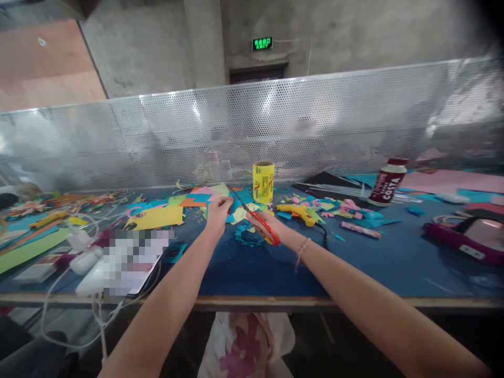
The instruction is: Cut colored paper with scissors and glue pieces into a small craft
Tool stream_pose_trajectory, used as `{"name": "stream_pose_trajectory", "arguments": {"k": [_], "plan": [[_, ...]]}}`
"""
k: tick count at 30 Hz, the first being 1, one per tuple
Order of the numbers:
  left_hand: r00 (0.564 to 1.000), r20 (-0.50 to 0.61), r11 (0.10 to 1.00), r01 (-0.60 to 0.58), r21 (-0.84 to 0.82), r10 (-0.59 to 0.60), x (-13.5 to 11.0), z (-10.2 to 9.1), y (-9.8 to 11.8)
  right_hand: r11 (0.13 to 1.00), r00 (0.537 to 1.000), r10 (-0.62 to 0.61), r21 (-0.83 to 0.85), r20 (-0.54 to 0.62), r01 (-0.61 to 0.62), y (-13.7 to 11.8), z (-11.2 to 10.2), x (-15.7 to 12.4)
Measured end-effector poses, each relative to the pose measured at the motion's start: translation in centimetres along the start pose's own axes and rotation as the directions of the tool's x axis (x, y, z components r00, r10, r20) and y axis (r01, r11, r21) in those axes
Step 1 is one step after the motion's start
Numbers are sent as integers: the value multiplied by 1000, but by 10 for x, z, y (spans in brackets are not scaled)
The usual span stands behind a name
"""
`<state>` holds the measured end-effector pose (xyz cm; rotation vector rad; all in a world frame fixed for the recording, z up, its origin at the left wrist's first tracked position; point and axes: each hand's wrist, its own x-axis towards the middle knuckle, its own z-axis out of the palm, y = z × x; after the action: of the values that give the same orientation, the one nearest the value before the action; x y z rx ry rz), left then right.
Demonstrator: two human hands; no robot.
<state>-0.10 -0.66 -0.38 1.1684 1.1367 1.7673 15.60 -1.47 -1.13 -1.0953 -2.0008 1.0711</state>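
My right hand [264,224] is closed around the red handles of a pair of scissors [252,214], whose blades point up and left. My left hand [217,210] pinches a small paper piece close to the blade tips; the piece is too small to name its colour. Both hands hover over the blue table [252,268], above a blue cut paper shape [248,237]. Coloured paper scraps [197,200] lie just beyond the hands.
A yellow tape roll [263,181] stands behind the hands. A yellow glue gun [299,212] lies to the right, a Costa bottle [388,181] further right, a purple device [464,236] at the far right. White cables and a yellow sheet [157,217] lie left. A perforated metal screen [252,131] backs the table.
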Motion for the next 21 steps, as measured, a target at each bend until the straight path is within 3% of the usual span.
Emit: {"name": "stream_pose_trajectory", "arguments": {"k": [14,21], "plan": [[1000,-17,999,-13,29,14,0,-1,2,995,1000,-15,-103,-17,13,-3,0,-2],[1000,12,998,-10,54,9,-3,1,3,989,994,-23,-148,-106,7,-2,3,2]]}}
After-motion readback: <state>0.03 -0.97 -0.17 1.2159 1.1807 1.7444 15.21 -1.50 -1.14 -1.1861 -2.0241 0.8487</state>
